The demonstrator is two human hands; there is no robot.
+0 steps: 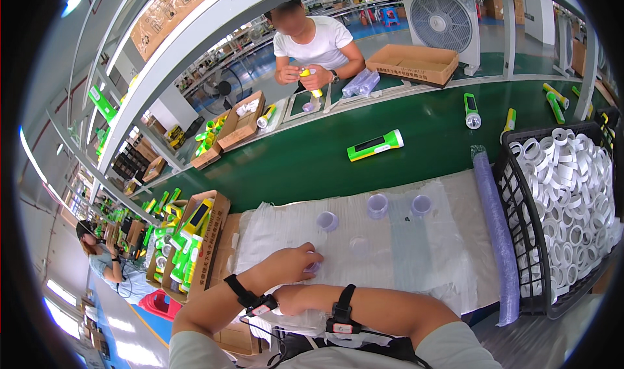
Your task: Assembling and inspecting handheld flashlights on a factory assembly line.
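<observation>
My left hand (pixel 294 265) reaches over the pale wrapped work surface (pixel 448 239), its fingers closed on a small clear plastic ring (pixel 313 267). Under the left wrist sits my right hand (pixel 292 300); its fingers are hidden, with clear plastic film (pixel 305 322) beside it. Beyond the hands stand three clear plastic rings: a left one (pixel 327 221), a middle one (pixel 377 206) and a right one (pixel 421 205). Another faint clear round piece (pixel 358 245) lies nearer.
Green flashlights lie on the green conveyor belt (pixel 292 174), one flashlight (pixel 375 145) straight ahead. A black basket (pixel 525 219) of white rings and a long wrapped roll (pixel 493 239) stand right. At left is a flashlight-filled carton (pixel 218 223). A co-worker (pixel 315 44) handles a flashlight opposite.
</observation>
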